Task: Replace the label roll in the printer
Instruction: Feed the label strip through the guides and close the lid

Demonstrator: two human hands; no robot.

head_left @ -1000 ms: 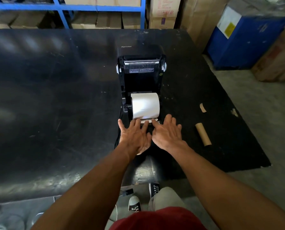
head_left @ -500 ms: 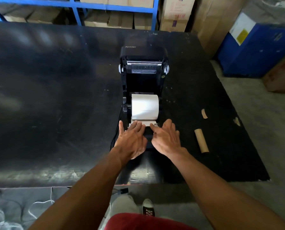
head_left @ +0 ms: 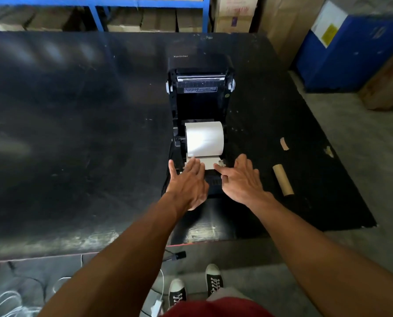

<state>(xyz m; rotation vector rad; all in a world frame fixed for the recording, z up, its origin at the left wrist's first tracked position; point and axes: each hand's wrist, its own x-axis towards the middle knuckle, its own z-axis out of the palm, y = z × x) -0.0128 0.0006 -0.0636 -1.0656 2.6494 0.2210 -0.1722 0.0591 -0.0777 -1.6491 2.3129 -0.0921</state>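
Both hands, left hand (head_left: 188, 184) and right hand (head_left: 239, 179), lay flat with released grip, smoothing the label roll's (head_left: 204, 138) leading strip (head_left: 210, 163) onto the printer's (head_left: 200, 97) feed path.

"Xprinter" in small pale letters on the raised lid of the black printer (head_left: 200, 97), top left corner. Below it, inside the lid, a black warning sticker (head_left: 200, 89) with white print, two lines, too small to read. Blue crate (head_left: 351, 49) at right has a white sheet with a yellow label (head_left: 328, 33); print on it is blurred. Cardboard box (head_left: 235, 13) behind the table shows reddish lettering and a purple mark, illegible. Pale sticker (head_left: 201, 232) at the table's near edge, text not legible. Nothing else readable.
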